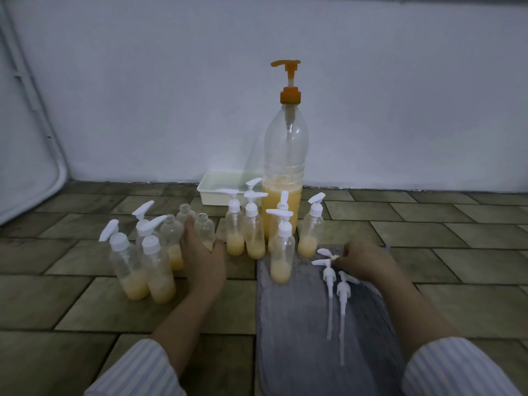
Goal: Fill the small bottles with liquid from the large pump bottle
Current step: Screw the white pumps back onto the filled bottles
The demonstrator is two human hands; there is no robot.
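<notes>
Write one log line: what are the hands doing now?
left hand: on open bottle | right hand: pinching loose pump | big bottle: untouched

A white tray stands on the tiled floor by the wall, upper middle. A grey cloth lies lower right of centre.
</notes>
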